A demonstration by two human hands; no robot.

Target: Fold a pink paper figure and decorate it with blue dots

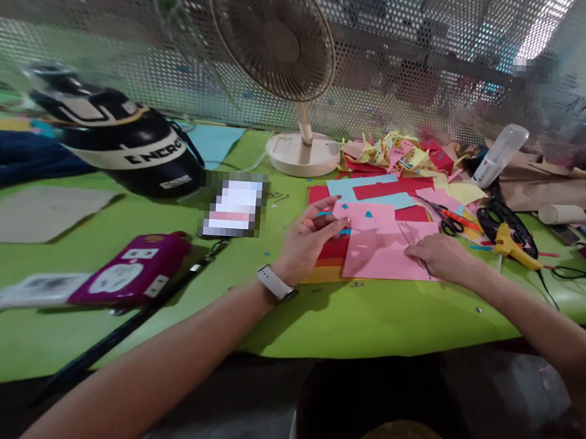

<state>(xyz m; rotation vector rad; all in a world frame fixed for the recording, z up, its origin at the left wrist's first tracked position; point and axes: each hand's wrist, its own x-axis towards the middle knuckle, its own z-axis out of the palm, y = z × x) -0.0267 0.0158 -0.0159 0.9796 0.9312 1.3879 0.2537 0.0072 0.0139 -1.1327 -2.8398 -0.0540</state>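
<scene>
My left hand [308, 239], with a watch band on the wrist, pinches the left side of a small pink sheet of paper [380, 215] between thumb and fingers. Small blue scraps [369, 214] lie on that sheet. In my right hand [444, 257] is a thin metal tool that looks like tweezers [405, 232], slanting over a larger pink sheet [370, 260]. Beneath the pink paper lie red paper [331, 250] and yellow-orange paper [322, 274]. Black scissors [451, 226] rest just beyond my right hand.
A yellow glue gun [512, 246] and a black ring-shaped object [502, 216] lie to the right. Behind the paper are a fan [301, 155] and crumpled scraps [401, 152]. A phone [234, 206], purple power strip [131, 269] and large black bottle [133, 147] occupy the left.
</scene>
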